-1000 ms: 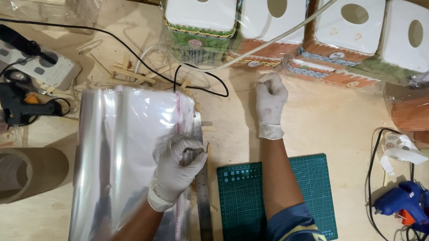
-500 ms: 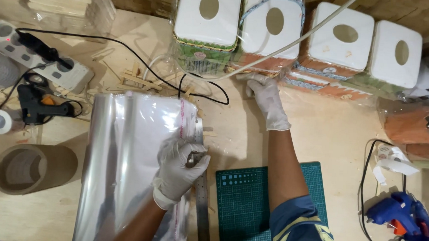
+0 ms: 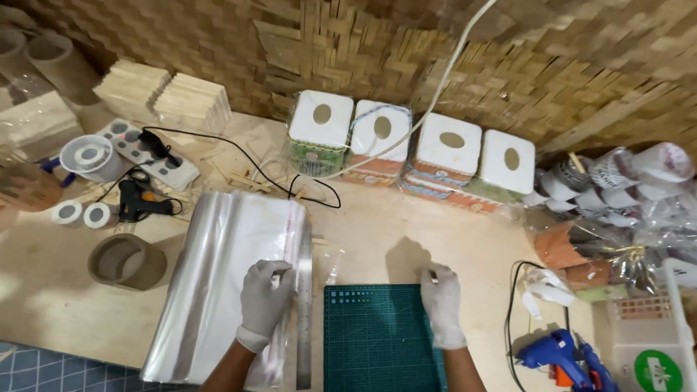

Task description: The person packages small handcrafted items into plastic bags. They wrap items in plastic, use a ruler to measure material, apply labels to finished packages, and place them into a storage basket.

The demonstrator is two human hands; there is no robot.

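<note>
Both gloved hands rest palm-down, left hand (image 3: 265, 302) curled, right hand (image 3: 442, 303) flat.

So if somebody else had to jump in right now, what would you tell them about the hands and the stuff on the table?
Left hand: gloved, resting on the stack of clear plastic bags, pinching something small at its right edge; I cannot tell what.
Right hand: gloved, lying on the top right edge of the green cutting mat, a small pale bit at the fingertips.
A metal ruler lies between the bags and the mat.
The blue glue gun sits to the right, untouched.
Four white-topped boxes stand at the back.
Nothing lies on the mat yet.
</note>
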